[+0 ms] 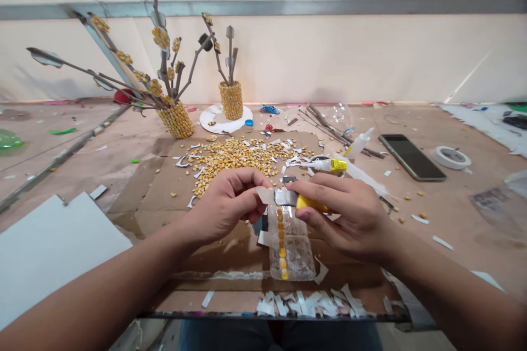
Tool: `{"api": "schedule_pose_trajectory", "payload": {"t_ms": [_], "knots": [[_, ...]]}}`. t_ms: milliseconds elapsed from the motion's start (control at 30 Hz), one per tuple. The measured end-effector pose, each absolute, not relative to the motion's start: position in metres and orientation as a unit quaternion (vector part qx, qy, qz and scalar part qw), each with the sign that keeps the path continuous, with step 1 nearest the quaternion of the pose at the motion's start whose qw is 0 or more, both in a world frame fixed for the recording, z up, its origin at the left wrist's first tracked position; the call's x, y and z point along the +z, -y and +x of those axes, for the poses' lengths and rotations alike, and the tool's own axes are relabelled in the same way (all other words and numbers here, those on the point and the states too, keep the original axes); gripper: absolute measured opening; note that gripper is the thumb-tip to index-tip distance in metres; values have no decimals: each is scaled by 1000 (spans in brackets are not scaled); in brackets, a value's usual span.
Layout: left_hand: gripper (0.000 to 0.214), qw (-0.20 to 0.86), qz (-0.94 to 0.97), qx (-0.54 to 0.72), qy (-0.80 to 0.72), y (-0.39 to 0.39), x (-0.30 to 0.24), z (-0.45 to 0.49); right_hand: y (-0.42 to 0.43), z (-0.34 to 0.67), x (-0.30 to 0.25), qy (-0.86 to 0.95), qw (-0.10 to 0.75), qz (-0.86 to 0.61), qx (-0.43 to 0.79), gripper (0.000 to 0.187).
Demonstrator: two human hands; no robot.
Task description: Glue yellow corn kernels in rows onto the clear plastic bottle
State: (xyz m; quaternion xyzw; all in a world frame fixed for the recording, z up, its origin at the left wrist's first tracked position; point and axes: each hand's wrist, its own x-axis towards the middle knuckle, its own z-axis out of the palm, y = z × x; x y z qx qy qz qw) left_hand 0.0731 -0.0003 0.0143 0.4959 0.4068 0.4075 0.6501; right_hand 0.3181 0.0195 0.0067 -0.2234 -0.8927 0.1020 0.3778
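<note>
My left hand (226, 203) pinches the end of a short strip of tape (275, 196) over a clear plastic bottle (290, 244). A single column of yellow corn kernels (281, 241) runs down the bottle. My right hand (348, 214) grips a yellow utility knife (310, 204), its blade at the other end of the strip. Both hands hover above a brown cardboard sheet (230, 255). Behind them lies a pile of loose corn kernels (234, 156).
Two corn-covered vases with twig branches (177, 118) (231, 100) stand at the back. A glue tube (329, 165), a phone (411, 157) and a tape roll (452, 157) lie to the right. White card (53, 247) sits at the left. Paper scraps (308, 304) line the near edge.
</note>
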Motion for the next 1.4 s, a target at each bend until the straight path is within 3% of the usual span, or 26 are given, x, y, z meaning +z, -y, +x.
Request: {"api": "schedule_pose_trajectory", "payload": {"t_ms": [467,600,833,1000,1100,1233,1400], "knots": [[49,626,570,385,-367,5,23,68,-13,318,7,896,381,-180,142,27],[47,613,585,394,-356,7,27,68,-11,317,7,895,384,-176,144,29],[43,633,563,402,-347,6,21,61,-35,332,2,780,447,-408,160,15],[35,645,533,399,-376,6,19,69,-23,325,9,759,470,-367,262,17],[24,592,556,422,-403,6,19,79,-10,312,11,777,455,-320,295,16],[16,459,633,446,-437,3,15,88,-5,299,9,757,441,-362,319,8],[23,449,652,436,-427,2,10,92,-8,298,6,744,434,-387,329,13]]}}
